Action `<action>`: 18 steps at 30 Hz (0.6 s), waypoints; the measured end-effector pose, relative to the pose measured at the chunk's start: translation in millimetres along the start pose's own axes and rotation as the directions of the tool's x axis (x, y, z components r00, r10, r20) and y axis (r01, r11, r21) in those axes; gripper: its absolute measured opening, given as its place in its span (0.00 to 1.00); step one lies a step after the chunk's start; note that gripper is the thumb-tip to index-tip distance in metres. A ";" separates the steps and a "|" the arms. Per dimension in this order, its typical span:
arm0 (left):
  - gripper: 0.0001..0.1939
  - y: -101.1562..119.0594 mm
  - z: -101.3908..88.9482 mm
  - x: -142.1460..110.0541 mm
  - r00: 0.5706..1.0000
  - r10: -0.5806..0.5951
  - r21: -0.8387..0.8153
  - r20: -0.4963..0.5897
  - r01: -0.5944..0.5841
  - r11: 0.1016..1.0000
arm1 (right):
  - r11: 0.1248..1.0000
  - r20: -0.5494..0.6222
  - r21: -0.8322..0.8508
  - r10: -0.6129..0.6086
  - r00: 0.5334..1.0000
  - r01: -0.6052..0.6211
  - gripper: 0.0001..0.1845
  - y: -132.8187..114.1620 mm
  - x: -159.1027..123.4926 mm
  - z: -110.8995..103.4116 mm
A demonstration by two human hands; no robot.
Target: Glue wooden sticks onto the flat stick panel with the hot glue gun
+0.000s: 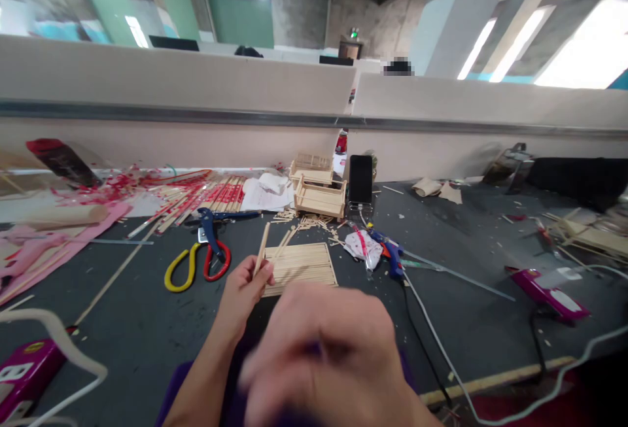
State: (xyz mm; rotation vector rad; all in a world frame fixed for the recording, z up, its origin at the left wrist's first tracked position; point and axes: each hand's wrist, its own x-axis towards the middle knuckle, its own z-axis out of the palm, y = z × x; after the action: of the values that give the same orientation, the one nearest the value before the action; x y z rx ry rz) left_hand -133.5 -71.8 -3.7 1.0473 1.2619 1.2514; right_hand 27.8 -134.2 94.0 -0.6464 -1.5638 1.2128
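Note:
My left hand (245,293) pinches a thin wooden stick (262,247) that points up and away from me, right at the near left corner of a flat panel of glued wooden sticks (301,265). My right hand (328,355) is close to the camera and smeared by motion; its fingers cannot be made out. A small wooden stick crate (320,198) and a second one (311,169) stand behind the panel, with loose stick offcuts (307,221) between them.
Yellow and red handled cutters (199,263) lie left of the panel, a blue glue gun (390,254) to its right, a black phone (360,180) upright behind. Red chopstick wrappers (161,188), pink paper (53,237), magenta power strips (547,291) and cables lie about.

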 end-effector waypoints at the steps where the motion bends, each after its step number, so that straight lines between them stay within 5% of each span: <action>1: 0.15 1.1 -2.1 0.1 0.998 -0.028 0.029 0.062 0.026 0.999 | 0.992 -0.087 -0.122 -0.026 0.996 0.015 0.07 8.4 4.2 -8.9; 3: 0.14 3.7 -6.8 0.0 0.981 -0.082 0.113 0.174 0.063 0.992 | 0.916 -0.243 -0.402 -0.093 0.966 -0.013 0.09 34.9 12.8 -27.2; 5: 0.15 6.2 -11.7 0.1 0.961 -0.118 0.197 0.252 0.068 0.978 | 0.830 -0.280 -0.552 -0.099 0.955 -0.075 0.13 65.1 19.0 -44.1; 9: 0.14 8.9 -19.3 0.9 0.951 -0.121 0.267 0.285 0.042 0.963 | 0.870 -0.171 -0.489 -0.020 0.985 -0.067 0.10 103.3 20.9 -63.0; 18: 0.11 3.2 -15.4 3.7 0.913 -0.162 0.353 0.373 0.022 0.935 | 0.887 -0.174 -0.407 0.158 0.972 -0.217 0.07 117.7 15.7 -72.3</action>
State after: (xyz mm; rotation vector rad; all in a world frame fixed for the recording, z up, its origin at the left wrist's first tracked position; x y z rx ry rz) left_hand -149.5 -69.4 -1.9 1.3937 1.2127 0.7039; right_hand 70.3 -51.9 -9.7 -1.1648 -1.6913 0.9426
